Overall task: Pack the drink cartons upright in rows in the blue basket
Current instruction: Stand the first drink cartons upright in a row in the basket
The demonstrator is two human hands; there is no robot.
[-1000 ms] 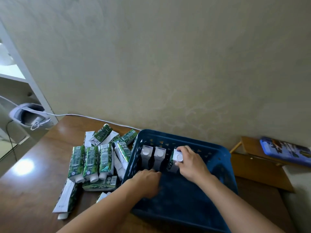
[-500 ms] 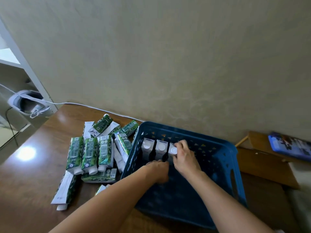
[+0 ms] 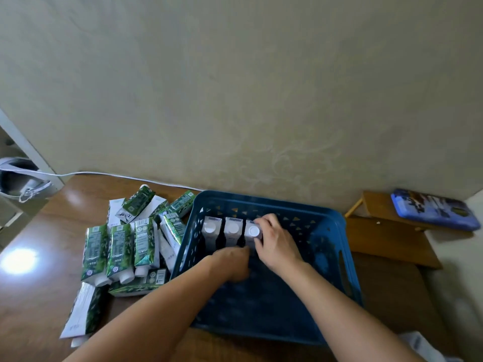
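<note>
Brown polished wooden table (image 3: pixel 39 304) across the lower view, bright lamp glare at its left, pale patterned wall (image 3: pixel 235 87) rising behind. Blue perforated plastic basket (image 3: pixel 337 231) on the table against the wall, long sides running away from the viewer. Heap of green-and-white drink cartons (image 3: pixel 122 246) just left of the basket, all lying flat: three side by side with white caps toward the viewer, others tilted and stacked behind and below them. Low wooden stand (image 3: pixel 386 239) to the right of the table, with a flat blue printed case (image 3: pixel 433 210) on its upper shelf. White cable (image 3: pixel 104 174) along the table's far edge, leading to a grey-and-white device (image 3: pixel 18 178) at far left.

Inside the basket, a row of three upright cartons at the far left corner, white tops up: left upright carton (image 3: pixel 210 231), middle upright carton (image 3: pixel 232 231), right upright carton (image 3: pixel 252 232). Right hand (image 3: pixel 278 244) curled over the right upright carton, fingertips pinching its top around the round cap. Left hand (image 3: pixel 231 263) low in the basket just in front of the row, knuckles up, fingers curled under and hidden; grip on anything impossible to tell.
</note>
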